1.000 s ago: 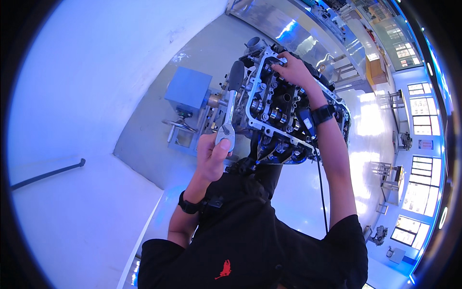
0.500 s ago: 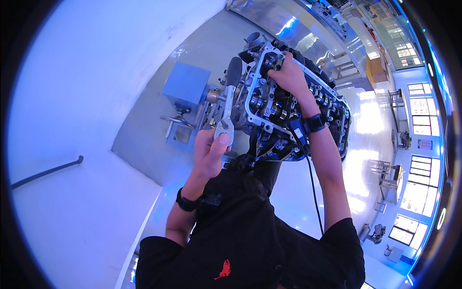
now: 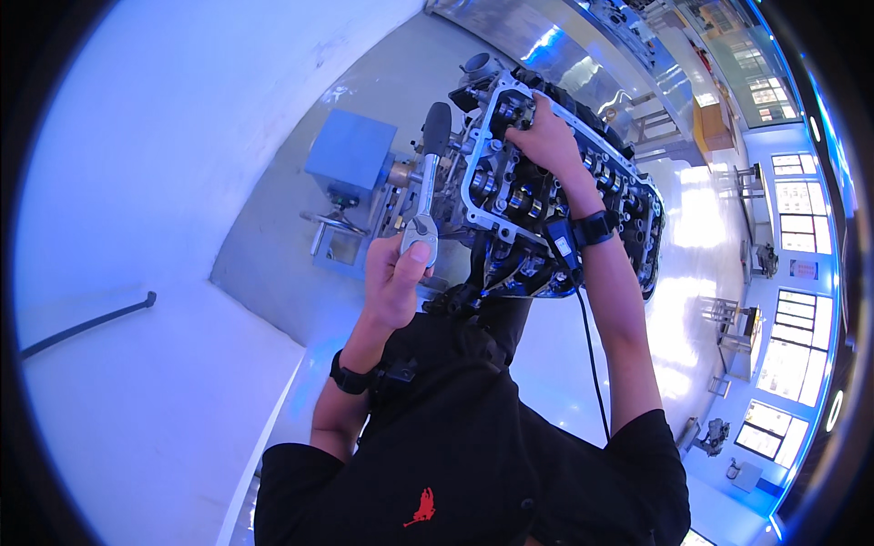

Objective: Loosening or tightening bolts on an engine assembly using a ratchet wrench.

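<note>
My left hand (image 3: pixel 395 278) grips a ratchet wrench (image 3: pixel 423 198) by its silver head, thumb on it, with the black-sleeved handle pointing up beside the engine. An engine (image 3: pixel 517 196) with exposed camshafts and a pale rim around its top fills the upper middle. My right hand (image 3: pixel 546 138) reaches into the upper part of it, thumb and fingers curled down among the components; their tips are hidden, so what they hold is unclear. A black device with a cable (image 3: pixel 560 246) lies along the inside of my right wrist, beside a black band.
Left of the engine are its metal stand and a blue-grey box (image 3: pixel 350 148). A white wall (image 3: pixel 127 182) with a dark rail borders the left. Steel benches (image 3: pixel 583 50) stand beyond the engine. Windows (image 3: pixel 797 341), smaller stands and a wooden piece (image 3: pixel 715 127) show at the right.
My left hand and the wrench sit higher in the picture, as does the engine. My right hand has shifted slightly left and its thumb has dropped further toward the engine's inner parts.
</note>
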{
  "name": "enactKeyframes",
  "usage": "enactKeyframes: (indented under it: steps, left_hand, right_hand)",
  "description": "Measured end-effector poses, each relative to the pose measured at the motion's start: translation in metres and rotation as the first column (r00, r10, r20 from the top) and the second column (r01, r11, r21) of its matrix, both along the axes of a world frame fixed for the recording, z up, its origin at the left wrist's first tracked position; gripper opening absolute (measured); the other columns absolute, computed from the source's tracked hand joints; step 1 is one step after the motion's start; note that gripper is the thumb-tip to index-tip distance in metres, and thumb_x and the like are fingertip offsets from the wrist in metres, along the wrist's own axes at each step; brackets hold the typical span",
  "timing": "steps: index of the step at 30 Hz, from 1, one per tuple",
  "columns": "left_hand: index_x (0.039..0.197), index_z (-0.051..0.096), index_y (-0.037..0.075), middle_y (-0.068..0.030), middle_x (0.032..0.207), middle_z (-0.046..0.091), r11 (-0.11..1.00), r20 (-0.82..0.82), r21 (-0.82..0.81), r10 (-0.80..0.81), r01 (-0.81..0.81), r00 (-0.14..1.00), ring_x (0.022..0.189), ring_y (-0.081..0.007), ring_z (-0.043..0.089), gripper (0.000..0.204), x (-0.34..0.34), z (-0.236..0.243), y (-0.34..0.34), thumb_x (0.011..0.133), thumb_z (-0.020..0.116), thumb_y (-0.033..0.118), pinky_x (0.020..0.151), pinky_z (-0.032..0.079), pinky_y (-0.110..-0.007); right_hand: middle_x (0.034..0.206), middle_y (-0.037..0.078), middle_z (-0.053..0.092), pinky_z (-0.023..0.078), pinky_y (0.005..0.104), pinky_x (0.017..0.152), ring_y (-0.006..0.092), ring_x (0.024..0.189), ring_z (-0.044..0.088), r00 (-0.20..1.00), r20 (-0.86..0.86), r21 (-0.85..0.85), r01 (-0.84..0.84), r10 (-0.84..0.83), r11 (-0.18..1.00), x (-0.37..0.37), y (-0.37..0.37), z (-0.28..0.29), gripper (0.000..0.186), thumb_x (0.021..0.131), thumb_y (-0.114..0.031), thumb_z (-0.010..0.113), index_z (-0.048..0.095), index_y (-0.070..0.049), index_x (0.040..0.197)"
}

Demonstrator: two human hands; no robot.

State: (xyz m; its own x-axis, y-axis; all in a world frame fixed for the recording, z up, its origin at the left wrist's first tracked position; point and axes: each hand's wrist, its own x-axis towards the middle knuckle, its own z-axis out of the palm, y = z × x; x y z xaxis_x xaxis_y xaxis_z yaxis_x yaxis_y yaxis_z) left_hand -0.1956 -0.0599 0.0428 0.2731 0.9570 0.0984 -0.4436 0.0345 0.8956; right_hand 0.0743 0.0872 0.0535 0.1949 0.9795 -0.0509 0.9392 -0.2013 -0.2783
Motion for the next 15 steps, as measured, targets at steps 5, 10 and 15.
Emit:
enactKeyframes:
  steps: [5, 10, 15]
  left_hand:
    - [0.069, 0.052, 0.003, 0.0009, 0.064, 0.051, 1.000, 0.016, -0.004, -0.013, 0.013, 1.000, 0.060, -0.0065, 0.043, 0.041, 0.002, -0.005, 0.000, 0.094, 0.053, 0.035, 0.054, 0.033, -0.025]
    - [0.067, 0.051, 0.004, 0.0007, 0.057, 0.042, 1.000, -0.097, 0.027, 0.006, -0.003, 0.995, 0.050, -0.0058, 0.032, 0.049, 0.005, 0.000, -0.003, 0.091, 0.048, 0.046, 0.048, 0.021, -0.025]
    - [0.074, 0.052, 0.002, -0.0014, 0.059, 0.045, 0.990, -0.045, 0.062, -0.125, 0.127, 0.991, 0.050, -0.0078, 0.038, 0.044, -0.010, -0.021, -0.005, 0.088, 0.053, 0.044, 0.046, 0.024, -0.025]
  right_hand:
    - [0.093, 0.025, 0.068, 0.052, 0.0468, 0.080, 0.0408, 0.089, 0.067, 0.999, 0.037, 0.006, -0.003, 0.003, 1.000, -0.006, -0.013, 0.009, 0.083, 0.076, -0.043, 0.068, 0.035, -0.001, 0.140]
    - [0.084, 0.016, 0.071, 0.053, 0.0427, 0.070, 0.0351, 0.081, 0.068, 0.999, -0.012, 0.128, -0.030, 0.031, 0.991, -0.005, -0.053, 0.039, 0.060, 0.083, -0.040, 0.065, 0.050, -0.006, 0.130]
    - [0.065, 0.003, 0.061, 0.044, 0.0252, 0.055, 0.0103, 0.059, 0.057, 0.861, -0.484, 0.409, 0.063, 0.158, 0.911, 0.003, -0.138, 0.048, 0.023, 0.089, -0.013, 0.065, 0.063, -0.003, 0.109]
